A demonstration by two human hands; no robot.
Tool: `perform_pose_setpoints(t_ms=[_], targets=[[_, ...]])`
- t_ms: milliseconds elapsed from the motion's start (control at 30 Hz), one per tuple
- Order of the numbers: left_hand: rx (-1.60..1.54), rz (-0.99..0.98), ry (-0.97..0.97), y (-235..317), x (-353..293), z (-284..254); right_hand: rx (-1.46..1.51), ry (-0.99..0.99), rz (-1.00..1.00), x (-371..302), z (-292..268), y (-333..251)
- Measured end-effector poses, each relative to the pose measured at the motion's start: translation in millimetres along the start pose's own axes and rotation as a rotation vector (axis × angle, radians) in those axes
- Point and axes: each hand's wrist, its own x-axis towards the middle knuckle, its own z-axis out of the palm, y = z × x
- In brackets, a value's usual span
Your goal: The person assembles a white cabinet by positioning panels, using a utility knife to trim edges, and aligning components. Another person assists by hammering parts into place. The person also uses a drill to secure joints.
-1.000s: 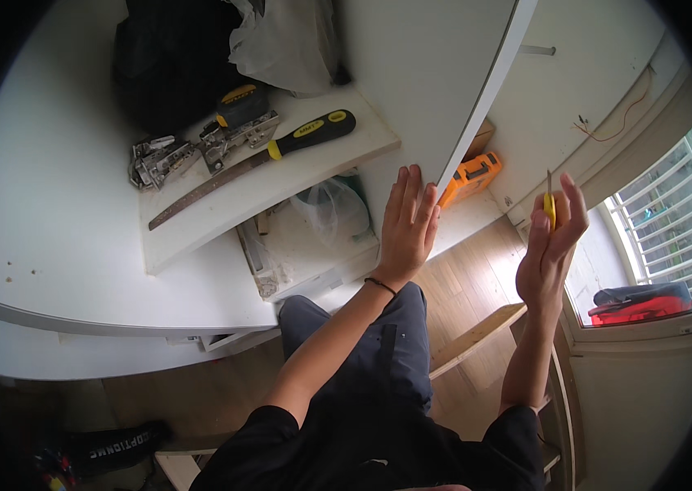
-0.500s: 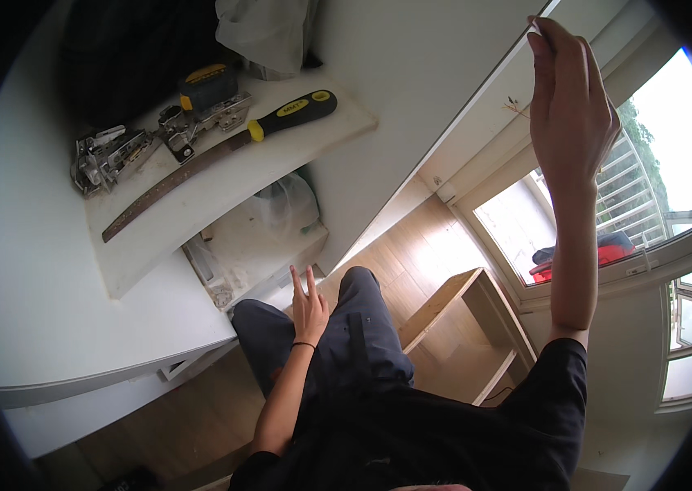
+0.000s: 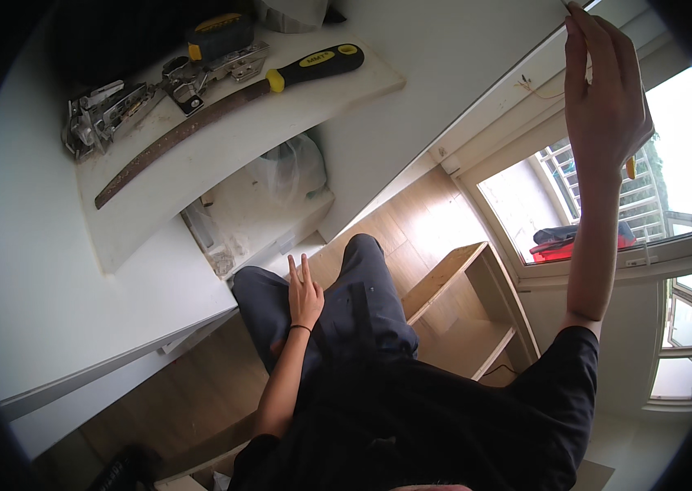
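Observation:
My right hand [image 3: 608,102] is raised at the upper right, its fingertips pinched together at the edge of a tall white cabinet panel [image 3: 444,74]. What lies between those fingertips is too small to make out. A bit of yellow shows beside the wrist; I cannot tell what it belongs to. Low in the middle, my left hand [image 3: 306,301] is over my lap with two fingers stretched out and nothing in it. On a white shelf board [image 3: 313,98] lie a curved rasp with a black and yellow handle [image 3: 321,64], several metal cabinet hinges [image 3: 108,123] and a black and yellow tape measure [image 3: 221,37].
Under the board a clear plastic bag [image 3: 293,168] sits in a dusty compartment. A white cabinet surface [image 3: 117,327] extends at the left. An open wooden frame [image 3: 477,348] stands on the floor beside my knee. Glazed doors [image 3: 542,213] are at the right, with a thin wire [image 3: 526,84] nearby.
The view has shifted, so the shelf and its tools appear higher. My right hand appears a little farther right, still at the panel edge. My left hand keeps its pose.

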Motion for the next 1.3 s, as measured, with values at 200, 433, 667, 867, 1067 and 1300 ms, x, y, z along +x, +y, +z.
perform_pose_setpoints(t_ms=[200, 433, 667, 867, 1067, 1300], targets=[[-0.014, 0.004, 0.015, 2, -1, 0, 0.155, 0.064, 0.030, 2, -1, 0], [-0.015, 0.014, 0.019, 0, -1, 3, 0.524, 0.105, 0.469, 1, 12, 3], [0.000, 0.002, 0.029, -1, -3, 3, 0.073, 0.078, -0.056, -2, 0, 3], [0.010, -0.006, 0.027, 0, -3, 1, 0.199, -0.104, 0.095, 2, -13, 14], [0.012, 0.005, 0.028, 0, -3, 3, 0.329, -0.215, 0.104, -3, -19, 16], [-0.008, -0.031, -0.009, -1, -2, 3, 0.174, -0.018, -0.049, 0, -12, -1]])
